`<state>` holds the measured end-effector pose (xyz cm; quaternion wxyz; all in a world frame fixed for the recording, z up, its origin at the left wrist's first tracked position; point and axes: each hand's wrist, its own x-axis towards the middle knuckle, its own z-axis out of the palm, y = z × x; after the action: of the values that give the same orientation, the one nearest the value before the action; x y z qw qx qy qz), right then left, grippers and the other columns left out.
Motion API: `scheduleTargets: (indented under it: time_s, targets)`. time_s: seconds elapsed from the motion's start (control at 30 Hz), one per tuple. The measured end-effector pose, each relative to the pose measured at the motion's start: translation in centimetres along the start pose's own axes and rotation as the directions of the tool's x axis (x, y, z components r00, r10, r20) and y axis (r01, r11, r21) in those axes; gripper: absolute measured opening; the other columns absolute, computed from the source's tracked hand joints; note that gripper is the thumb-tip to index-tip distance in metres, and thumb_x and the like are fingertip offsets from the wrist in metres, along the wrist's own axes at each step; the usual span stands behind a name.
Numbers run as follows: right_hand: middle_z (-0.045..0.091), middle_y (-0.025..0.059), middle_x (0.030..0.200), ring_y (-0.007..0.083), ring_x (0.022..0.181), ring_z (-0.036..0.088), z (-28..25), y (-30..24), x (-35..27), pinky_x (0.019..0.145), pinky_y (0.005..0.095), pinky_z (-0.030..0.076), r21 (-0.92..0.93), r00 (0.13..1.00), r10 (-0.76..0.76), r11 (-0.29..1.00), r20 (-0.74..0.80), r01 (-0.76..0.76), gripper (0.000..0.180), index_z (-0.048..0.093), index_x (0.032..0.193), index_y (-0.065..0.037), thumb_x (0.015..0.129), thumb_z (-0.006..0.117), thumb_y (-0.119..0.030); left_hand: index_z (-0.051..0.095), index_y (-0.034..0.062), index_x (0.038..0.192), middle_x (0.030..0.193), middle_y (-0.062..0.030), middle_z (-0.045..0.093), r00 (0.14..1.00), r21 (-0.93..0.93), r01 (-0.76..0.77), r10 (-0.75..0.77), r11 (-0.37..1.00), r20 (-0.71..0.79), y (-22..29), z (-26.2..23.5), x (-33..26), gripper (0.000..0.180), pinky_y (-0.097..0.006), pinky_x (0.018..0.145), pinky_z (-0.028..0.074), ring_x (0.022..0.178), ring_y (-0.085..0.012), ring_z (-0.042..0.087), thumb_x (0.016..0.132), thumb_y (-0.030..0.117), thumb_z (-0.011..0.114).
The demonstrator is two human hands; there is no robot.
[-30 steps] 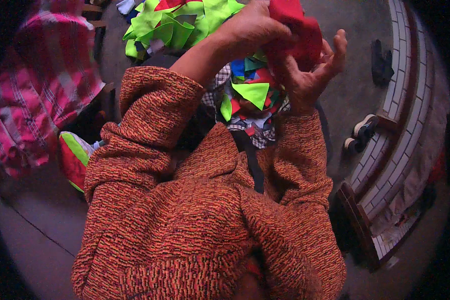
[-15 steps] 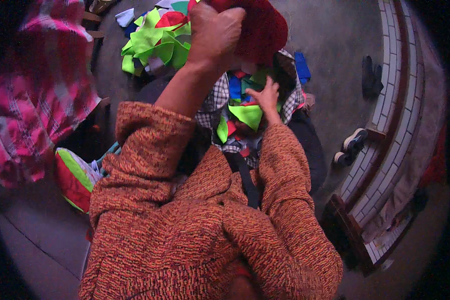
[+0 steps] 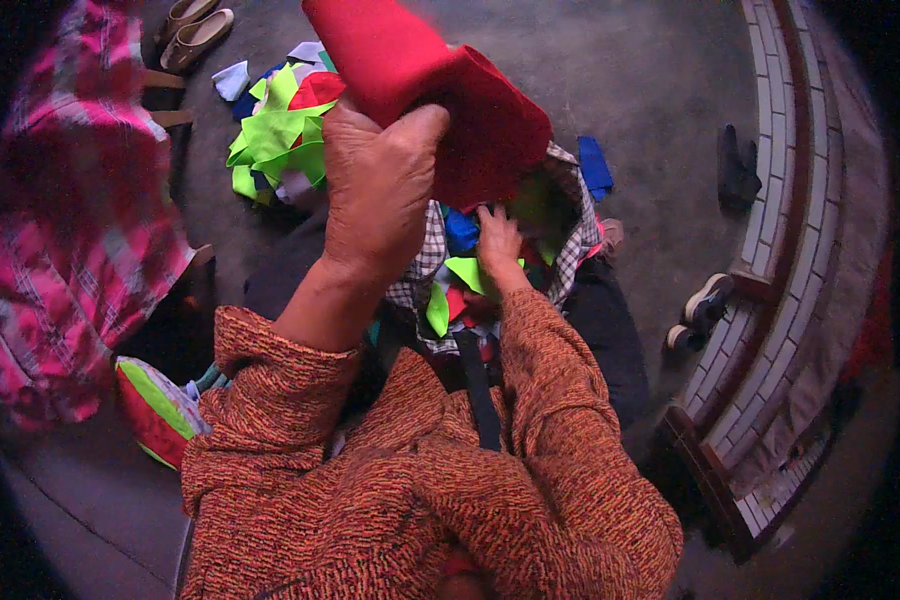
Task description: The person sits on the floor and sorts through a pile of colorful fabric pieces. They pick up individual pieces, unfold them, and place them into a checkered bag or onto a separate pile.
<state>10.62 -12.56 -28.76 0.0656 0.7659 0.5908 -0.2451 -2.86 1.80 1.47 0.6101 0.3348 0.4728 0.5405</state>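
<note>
My left hand (image 3: 382, 185) is raised at centre, closed around a bright red piece of cloth (image 3: 475, 120) that looks thick and feltlike. The cloth curls over and hangs to the right, above a black-and-white checked cloth bag (image 3: 568, 215) between my legs. Inside the bag lie several cloth scraps, among them a lime-green scrap (image 3: 470, 272) and a blue scrap (image 3: 461, 230). Reaching in among them is my right hand (image 3: 500, 243), its fingers stretched forward beneath the hanging red cloth. Nothing shows in its grasp, and its fingertips are partly hidden.
A heap of lime, red and grey scraps (image 3: 280, 135) lies on the floor ahead to the left. Beyond it are tan slip-on shoes (image 3: 197, 40). A blue cloth piece (image 3: 595, 167) lies right of the bag. Dark shoes (image 3: 705, 305) rest by the tiled step (image 3: 760, 240).
My left hand has come lower and slightly left, and more of the red cloth shows. My right hand, spread above the scraps before, has moved left, in under the cloth.
</note>
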Motion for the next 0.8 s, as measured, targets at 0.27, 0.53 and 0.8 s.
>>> scheduleTargets:
  time_s: [0.27,0.53,0.8]
  targets:
    - [0.062,0.0159,0.092,0.0383,0.085,0.06,-4.1,2.4,-0.5,0.073,0.0473,0.049,0.163,0.98,-0.197,0.967,-0.009,0.196,0.035,0.059,0.1,-0.012,0.067,0.057,-0.001,0.058,0.0026,0.078,0.072,-0.004,0.059,1.0,0.06,-0.012,0.011,0.998,0.009,-0.3,-0.8,0.4,0.009,-0.03,0.058,0.044,0.065,-0.0134,0.055,0.072,0.001,0.053]
    - [0.065,0.0081,0.09,0.0198,0.088,0.061,-12.6,4.0,-7.2,0.08,0.0332,0.046,0.792,0.971,-0.238,0.596,0.014,0.135,0.041,0.056,0.107,-0.011,0.069,0.064,0.001,0.06,0.0005,0.077,0.07,-0.0038,0.061,0.806,0.818,-0.569,0.257,0.086,0.533,-1.5,-2.8,2.5,0.007,-0.03,0.058,0.049,0.062,-0.0155,0.061,0.077,0.004,0.053]
    - [0.06,0.0064,0.106,0.0186,0.093,0.059,-19.0,2.1,-11.8,0.083,0.0333,0.048,0.995,0.997,-0.011,-0.054,0.079,-0.08,0.05,0.049,0.121,-0.007,0.075,0.065,-0.004,0.056,-0.0005,0.083,0.067,-0.0049,0.056,0.999,0.065,0.006,-0.009,0.998,0.035,-0.5,0.7,0.6,0.012,-0.029,0.05,0.046,0.056,-0.0149,0.055,0.074,0.007,0.053]
